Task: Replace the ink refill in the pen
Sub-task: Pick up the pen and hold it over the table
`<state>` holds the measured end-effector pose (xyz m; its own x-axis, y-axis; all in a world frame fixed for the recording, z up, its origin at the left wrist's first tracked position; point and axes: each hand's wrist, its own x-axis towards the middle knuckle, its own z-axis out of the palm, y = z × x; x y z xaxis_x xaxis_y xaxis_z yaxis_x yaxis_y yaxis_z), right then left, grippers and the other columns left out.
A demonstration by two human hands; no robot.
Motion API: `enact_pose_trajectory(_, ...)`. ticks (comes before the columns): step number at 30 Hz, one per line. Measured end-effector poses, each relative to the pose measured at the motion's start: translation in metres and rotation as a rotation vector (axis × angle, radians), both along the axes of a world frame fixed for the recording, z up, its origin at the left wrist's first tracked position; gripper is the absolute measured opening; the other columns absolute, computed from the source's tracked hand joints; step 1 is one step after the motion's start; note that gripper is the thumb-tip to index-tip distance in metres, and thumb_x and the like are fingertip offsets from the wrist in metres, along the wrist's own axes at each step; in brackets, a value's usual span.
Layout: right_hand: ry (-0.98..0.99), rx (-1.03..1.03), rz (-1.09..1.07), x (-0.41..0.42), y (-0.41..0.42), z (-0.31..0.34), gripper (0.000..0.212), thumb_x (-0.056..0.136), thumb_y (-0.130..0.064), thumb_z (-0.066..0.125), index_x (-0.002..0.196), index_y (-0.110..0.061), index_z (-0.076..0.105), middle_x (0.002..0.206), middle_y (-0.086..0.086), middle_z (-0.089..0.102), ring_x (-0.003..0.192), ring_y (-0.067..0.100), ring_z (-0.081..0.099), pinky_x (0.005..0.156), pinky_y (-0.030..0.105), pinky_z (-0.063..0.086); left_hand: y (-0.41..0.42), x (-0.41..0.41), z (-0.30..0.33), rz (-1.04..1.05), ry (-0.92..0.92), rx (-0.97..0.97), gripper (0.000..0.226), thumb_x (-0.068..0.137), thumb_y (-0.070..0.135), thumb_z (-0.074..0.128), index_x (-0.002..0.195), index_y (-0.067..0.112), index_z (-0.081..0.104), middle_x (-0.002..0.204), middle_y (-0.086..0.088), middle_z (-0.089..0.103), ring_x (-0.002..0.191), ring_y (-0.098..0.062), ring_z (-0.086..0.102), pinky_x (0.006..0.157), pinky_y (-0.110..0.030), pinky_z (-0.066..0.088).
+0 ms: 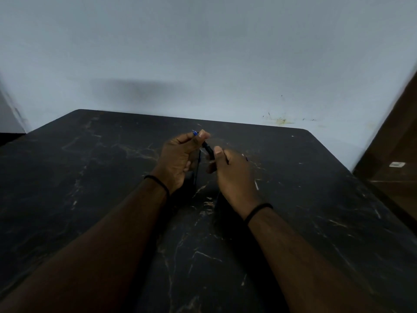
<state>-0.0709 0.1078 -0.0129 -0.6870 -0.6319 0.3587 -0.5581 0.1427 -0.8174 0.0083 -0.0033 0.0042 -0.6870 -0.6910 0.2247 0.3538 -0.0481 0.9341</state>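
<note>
Both hands are raised above the middle of the black marble table. My left hand pinches the front end of a black pen between thumb and fingers; a blue tip pokes out past the thumb. My right hand grips the pen's other end with curled fingers and thumb. The pen runs slanting between the two hands, mostly hidden by them. A thin dark blue rod, possibly a refill, hangs down below my left hand; the dim light blurs it.
A pale blue wall stands close behind the table's far edge. A brown wooden panel rises at the right. A small white speck lies on the table beside my right hand.
</note>
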Motion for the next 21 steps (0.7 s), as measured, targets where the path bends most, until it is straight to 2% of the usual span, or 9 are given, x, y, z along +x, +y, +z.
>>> enact_pose_trajectory(1, 0.029, 0.014, -0.003, 0.0, 0.0, 0.001, 0.043, 0.103, -0.045, 0.036, 0.089, -0.016, 0.065, 0.083, 0.005, 0.07, 0.079, 0.023, 0.064, 0.077, 0.042, 0.051, 0.0, 0.001, 0.0, 0.014, -0.02, -0.012, 0.03, 0.071, 0.044, 0.072, 0.088, 0.019, 0.075, 0.045, 0.007, 0.046, 0.032, -0.005, 0.027, 0.034, -0.015, 0.022)
enact_pose_trajectory(3, 0.031, -0.009, 0.011, -0.001, 0.001, 0.002, 0.034, 0.102, -0.037, 0.046, 0.085, -0.014, 0.063, 0.081, 0.007, 0.067, 0.077, 0.023, 0.062, 0.077, 0.045, 0.052, 0.001, 0.001, -0.001, 0.028, -0.038, -0.023, 0.035, 0.069, 0.047, 0.072, 0.09, 0.019, 0.075, 0.039, 0.009, 0.04, 0.032, -0.006, 0.025, 0.035, -0.017, 0.021)
enact_pose_trajectory(5, -0.036, -0.091, 0.037, -0.002, 0.001, 0.0, 0.016, 0.095, -0.029, 0.062, 0.083, -0.021, 0.057, 0.081, 0.004, 0.067, 0.073, 0.019, 0.061, 0.068, 0.039, 0.05, 0.001, 0.001, 0.0, 0.029, -0.033, -0.023, 0.034, 0.072, 0.045, 0.07, 0.091, 0.018, 0.074, 0.039, 0.009, 0.04, 0.032, -0.005, 0.024, 0.036, -0.017, 0.02)
enact_pose_trajectory(8, -0.059, -0.121, 0.038, -0.002, 0.001, -0.003, 0.025, 0.086, -0.03, 0.072, 0.088, -0.033, 0.048, 0.086, 0.001, 0.065, 0.07, 0.012, 0.058, 0.06, 0.027, 0.041, 0.003, 0.001, 0.001, 0.026, -0.042, -0.036, 0.031, 0.075, 0.042, 0.068, 0.092, 0.016, 0.073, 0.044, 0.009, 0.05, 0.033, -0.004, 0.025, 0.037, -0.019, 0.018)
enact_pose_trajectory(11, -0.046, -0.023, 0.036, -0.003, 0.001, -0.002, 0.021, 0.094, -0.051, 0.054, 0.099, -0.031, 0.057, 0.091, -0.002, 0.07, 0.08, 0.013, 0.065, 0.067, 0.031, 0.046, 0.002, 0.0, 0.001, 0.025, -0.037, -0.022, 0.028, 0.075, 0.041, 0.069, 0.089, 0.017, 0.074, 0.051, 0.009, 0.054, 0.034, -0.004, 0.027, 0.036, -0.018, 0.02)
enact_pose_trajectory(13, 0.008, 0.019, 0.034, -0.004, -0.001, -0.002, 0.039, 0.102, -0.047, 0.037, 0.094, -0.02, 0.065, 0.085, 0.001, 0.071, 0.08, 0.018, 0.065, 0.071, 0.035, 0.046, 0.001, 0.001, 0.001, 0.027, -0.043, -0.028, 0.03, 0.073, 0.042, 0.07, 0.089, 0.017, 0.074, 0.051, 0.009, 0.055, 0.034, -0.004, 0.028, 0.034, -0.017, 0.023)
enact_pose_trajectory(15, 0.093, 0.027, 0.003, -0.006, -0.003, -0.003, 0.042, 0.105, -0.039, 0.035, 0.086, -0.016, 0.065, 0.08, 0.003, 0.066, 0.075, 0.02, 0.061, 0.071, 0.037, 0.047, 0.002, 0.001, 0.001, 0.029, -0.045, -0.033, 0.037, 0.07, 0.045, 0.072, 0.09, 0.015, 0.074, 0.059, 0.002, 0.054, 0.035, -0.004, 0.028, 0.034, -0.016, 0.024)
enact_pose_trajectory(18, 0.121, -0.073, -0.027, -0.009, -0.005, -0.008, 0.021, 0.097, -0.028, 0.057, 0.076, -0.026, 0.053, 0.071, -0.005, 0.057, 0.065, 0.006, 0.053, 0.06, 0.031, 0.042, 0.002, 0.0, 0.001, 0.04, -0.053, -0.034, 0.038, 0.068, 0.046, 0.072, 0.09, 0.016, 0.075, 0.063, -0.002, 0.049, 0.037, -0.006, 0.026, 0.034, -0.016, 0.022)
enact_pose_trajectory(21, 0.077, -0.172, 0.0, -0.008, -0.005, -0.01, 0.036, 0.085, -0.019, 0.073, 0.081, -0.042, 0.045, 0.08, -0.015, 0.055, 0.072, -0.002, 0.055, 0.06, 0.017, 0.038, 0.002, 0.0, 0.001, 0.04, -0.062, -0.051, 0.031, 0.071, 0.045, 0.07, 0.087, 0.019, 0.076, 0.06, 0.003, 0.051, 0.037, -0.006, 0.025, 0.034, -0.016, 0.021)
